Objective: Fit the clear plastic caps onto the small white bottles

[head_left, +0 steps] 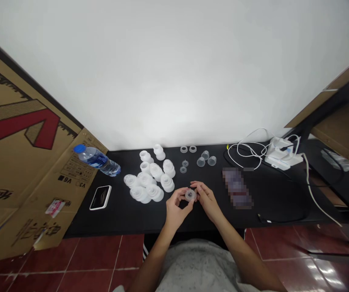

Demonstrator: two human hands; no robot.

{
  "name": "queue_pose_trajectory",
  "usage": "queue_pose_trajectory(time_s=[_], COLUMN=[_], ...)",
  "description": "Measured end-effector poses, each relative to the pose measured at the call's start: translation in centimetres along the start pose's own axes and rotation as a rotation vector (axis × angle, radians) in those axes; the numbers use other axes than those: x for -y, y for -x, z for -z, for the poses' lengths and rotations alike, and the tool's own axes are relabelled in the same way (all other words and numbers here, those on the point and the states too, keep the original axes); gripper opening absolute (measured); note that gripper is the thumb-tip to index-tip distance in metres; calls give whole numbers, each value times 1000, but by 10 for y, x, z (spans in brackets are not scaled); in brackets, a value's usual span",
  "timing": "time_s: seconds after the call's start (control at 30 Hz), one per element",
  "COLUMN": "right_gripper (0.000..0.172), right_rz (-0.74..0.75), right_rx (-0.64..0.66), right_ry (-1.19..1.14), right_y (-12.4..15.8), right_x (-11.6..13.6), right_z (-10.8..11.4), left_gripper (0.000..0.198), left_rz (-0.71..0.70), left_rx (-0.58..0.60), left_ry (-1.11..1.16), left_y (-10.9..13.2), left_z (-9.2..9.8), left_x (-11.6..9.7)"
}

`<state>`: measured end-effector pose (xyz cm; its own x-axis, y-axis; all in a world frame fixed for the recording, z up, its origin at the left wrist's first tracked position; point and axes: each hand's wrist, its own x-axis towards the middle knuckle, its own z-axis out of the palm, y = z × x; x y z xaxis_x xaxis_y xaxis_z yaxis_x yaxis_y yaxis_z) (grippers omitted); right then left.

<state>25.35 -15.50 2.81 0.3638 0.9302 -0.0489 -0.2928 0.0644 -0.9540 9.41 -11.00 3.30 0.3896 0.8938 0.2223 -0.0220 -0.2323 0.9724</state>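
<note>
My left hand (177, 206) grips a small translucent round part (190, 195) between thumb and fingers, over the front of the black table (126, 221). My right hand (206, 199) is at the part's right side, its fingers bent against it. To the left stands a cluster of several white plastic pieces (146, 179). Beyond my hands lie two clear rings (184, 149), two small clear discs (183, 169) and three clear domed caps (212, 161).
A water bottle (98, 160) and a white-framed device (100, 197) are at the left, beside a large cardboard box (25, 162). A blurred item (238, 188) lies right of my hands. White cables and a white power strip (279, 153) sit farther right.
</note>
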Motion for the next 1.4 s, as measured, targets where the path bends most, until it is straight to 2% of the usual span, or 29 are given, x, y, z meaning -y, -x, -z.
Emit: queue_pose_trajectory(time_s=[0.17, 0.37, 0.57, 0.73, 0.93, 1.17, 1.4], right_gripper=[46, 34, 39, 39, 39, 38, 38], right_rz=[51, -16, -56, -29, -39, 48, 56], right_rx=[76, 181, 136, 81, 52, 57, 35], right_ry=[196, 186, 106, 93, 90, 113, 146], right_y=[-3, -7, -10, -9, -8, -6, -5], right_x=[15, 24, 22, 21, 18, 16, 16], right_z=[12, 10, 7, 4, 4, 6, 7], left_gripper=[50, 44, 46, 46, 32, 32, 25], left_rz=[16, 24, 55, 49, 53, 127, 85], left_rx=[5, -15, 36, 59, 78, 21, 25], left_ry=[-41, -40, -38, -35, -15, 31, 0], left_y=[0, -1, 0, -3, -4, -2, -4], left_z=[2, 3, 2, 2, 1, -3, -2], left_x=[-3, -3, -2, -4, -7, -2, -8])
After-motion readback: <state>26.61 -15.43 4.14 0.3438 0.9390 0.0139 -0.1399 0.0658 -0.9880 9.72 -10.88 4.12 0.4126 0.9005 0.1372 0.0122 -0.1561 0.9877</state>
